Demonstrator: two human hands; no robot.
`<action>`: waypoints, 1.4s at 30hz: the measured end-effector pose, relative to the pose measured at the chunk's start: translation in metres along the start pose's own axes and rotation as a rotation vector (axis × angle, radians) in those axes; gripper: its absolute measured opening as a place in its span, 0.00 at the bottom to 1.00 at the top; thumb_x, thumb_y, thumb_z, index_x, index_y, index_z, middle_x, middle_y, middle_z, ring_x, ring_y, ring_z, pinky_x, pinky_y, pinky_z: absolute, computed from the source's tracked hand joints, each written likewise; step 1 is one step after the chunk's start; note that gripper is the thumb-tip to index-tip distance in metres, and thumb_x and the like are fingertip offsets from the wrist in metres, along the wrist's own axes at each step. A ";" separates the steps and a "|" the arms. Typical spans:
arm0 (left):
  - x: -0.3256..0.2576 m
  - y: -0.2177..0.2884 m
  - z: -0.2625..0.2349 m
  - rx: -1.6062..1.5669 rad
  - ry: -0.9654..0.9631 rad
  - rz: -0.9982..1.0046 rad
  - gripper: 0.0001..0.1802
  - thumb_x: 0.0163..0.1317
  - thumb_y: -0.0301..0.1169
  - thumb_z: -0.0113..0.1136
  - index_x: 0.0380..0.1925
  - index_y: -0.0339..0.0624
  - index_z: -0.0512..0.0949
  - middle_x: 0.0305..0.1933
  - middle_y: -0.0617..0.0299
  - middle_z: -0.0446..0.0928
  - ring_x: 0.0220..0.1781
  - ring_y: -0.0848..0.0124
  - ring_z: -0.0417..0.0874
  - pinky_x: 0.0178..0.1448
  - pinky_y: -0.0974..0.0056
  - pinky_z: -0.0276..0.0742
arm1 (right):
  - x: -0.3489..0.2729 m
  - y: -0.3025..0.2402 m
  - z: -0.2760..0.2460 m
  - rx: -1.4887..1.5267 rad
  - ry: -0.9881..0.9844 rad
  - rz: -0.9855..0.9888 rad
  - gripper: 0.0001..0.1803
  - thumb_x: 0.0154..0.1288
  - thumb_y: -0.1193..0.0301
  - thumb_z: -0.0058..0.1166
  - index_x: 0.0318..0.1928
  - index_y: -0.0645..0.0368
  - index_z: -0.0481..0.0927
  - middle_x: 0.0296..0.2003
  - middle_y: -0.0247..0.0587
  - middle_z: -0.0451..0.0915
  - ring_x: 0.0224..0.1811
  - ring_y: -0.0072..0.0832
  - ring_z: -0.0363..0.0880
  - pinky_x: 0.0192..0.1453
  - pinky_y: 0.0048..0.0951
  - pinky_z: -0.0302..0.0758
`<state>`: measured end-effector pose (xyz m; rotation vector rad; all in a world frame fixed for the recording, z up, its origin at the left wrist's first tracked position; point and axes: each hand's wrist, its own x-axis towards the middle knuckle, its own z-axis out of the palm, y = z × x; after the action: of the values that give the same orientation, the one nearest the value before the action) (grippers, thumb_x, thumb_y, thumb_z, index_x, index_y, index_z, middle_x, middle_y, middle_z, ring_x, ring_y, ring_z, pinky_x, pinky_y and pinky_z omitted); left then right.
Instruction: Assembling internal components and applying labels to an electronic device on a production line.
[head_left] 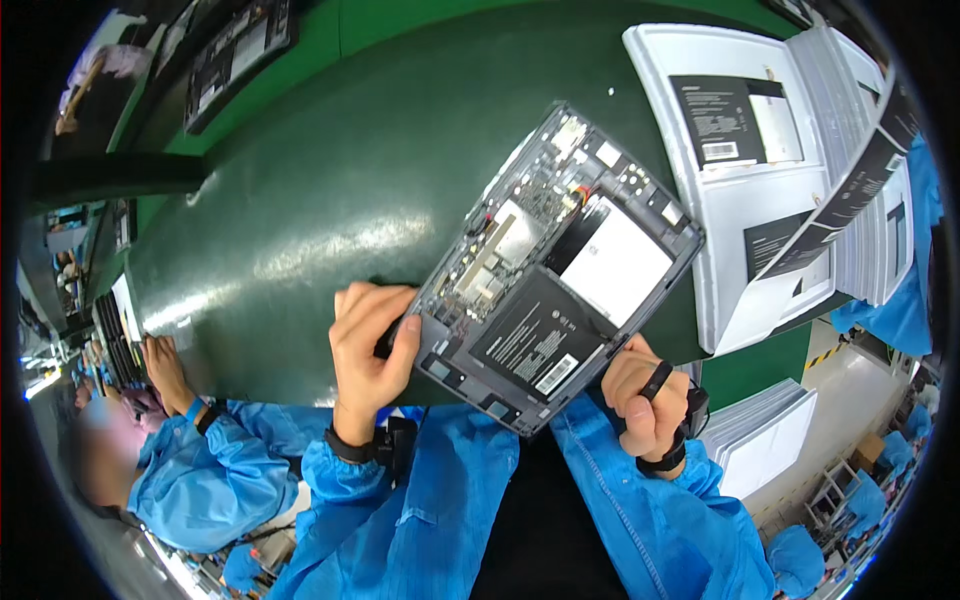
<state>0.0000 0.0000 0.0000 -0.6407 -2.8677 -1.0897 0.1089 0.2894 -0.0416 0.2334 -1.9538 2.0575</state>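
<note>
An opened tablet (532, 262) is held at a slant above the green bench, its inside facing up. Its circuit board and small coloured wires show in the upper part, with a black-and-white battery (548, 338) in the lower part. My left hand (368, 345) grips the left edge, thumb on top and the other fingers partly hidden. At the lower right edge my right hand (648, 396) is closed, its fingers curled against the rim and a black band around one finger. The tablet's near corner reaches over my lap.
White foam trays (715, 185) holding similar batteries stand at the right on the green bench (300, 235). A stack of white sheets (765, 440) lies lower right. Another person in blue (210, 480) sits at my left, one hand on the bench. Another device (240, 60) lies far left.
</note>
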 end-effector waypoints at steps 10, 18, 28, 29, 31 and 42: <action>-0.008 0.011 0.020 -0.079 0.019 0.020 0.11 0.52 0.23 0.64 0.37 0.33 0.85 0.40 0.52 0.86 0.42 0.56 0.81 0.53 0.58 0.70 | -0.001 -0.013 -0.011 -0.052 -0.015 -0.036 0.17 0.71 0.69 0.54 0.22 0.59 0.71 0.20 0.37 0.73 0.21 0.34 0.73 0.34 0.35 0.65; -0.011 0.007 0.029 -0.319 0.065 -0.075 0.09 0.58 0.20 0.60 0.38 0.30 0.82 0.41 0.52 0.83 0.40 0.65 0.81 0.47 0.65 0.73 | 0.001 -0.004 -0.010 -0.096 -0.013 -0.055 0.15 0.70 0.70 0.53 0.23 0.59 0.72 0.21 0.37 0.74 0.21 0.34 0.72 0.34 0.36 0.63; -0.024 0.017 0.034 -0.888 0.003 -0.415 0.21 0.67 0.21 0.66 0.57 0.39 0.71 0.52 0.61 0.80 0.56 0.74 0.78 0.63 0.67 0.72 | 0.003 -0.009 -0.010 -0.060 0.141 0.081 0.19 0.73 0.68 0.50 0.24 0.63 0.75 0.20 0.41 0.74 0.21 0.34 0.74 0.27 0.34 0.69; -0.018 0.019 0.034 -1.095 -0.059 -0.551 0.21 0.67 0.20 0.66 0.56 0.40 0.71 0.53 0.59 0.82 0.57 0.73 0.81 0.62 0.66 0.75 | 0.006 0.000 -0.014 0.017 0.094 0.069 0.22 0.75 0.66 0.49 0.22 0.63 0.73 0.19 0.39 0.74 0.20 0.29 0.73 0.26 0.32 0.67; -0.009 0.017 0.014 -1.313 -0.115 -0.558 0.21 0.68 0.18 0.65 0.57 0.40 0.71 0.53 0.54 0.84 0.52 0.71 0.86 0.55 0.66 0.82 | 0.020 -0.019 -0.002 0.115 0.102 0.048 0.26 0.79 0.63 0.46 0.19 0.62 0.67 0.16 0.37 0.68 0.18 0.28 0.67 0.28 0.32 0.66; 0.087 0.106 -0.203 -1.246 0.740 0.236 0.25 0.71 0.35 0.55 0.64 0.34 0.75 0.57 0.53 0.84 0.55 0.62 0.87 0.64 0.58 0.81 | 0.040 -0.015 0.007 0.268 0.052 -0.141 0.23 0.79 0.64 0.46 0.25 0.65 0.72 0.18 0.43 0.71 0.21 0.29 0.70 0.27 0.31 0.66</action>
<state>-0.0673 -0.0262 0.2341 -0.3716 -1.2593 -2.3267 0.0757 0.2867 -0.0147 0.3591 -1.5800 2.2030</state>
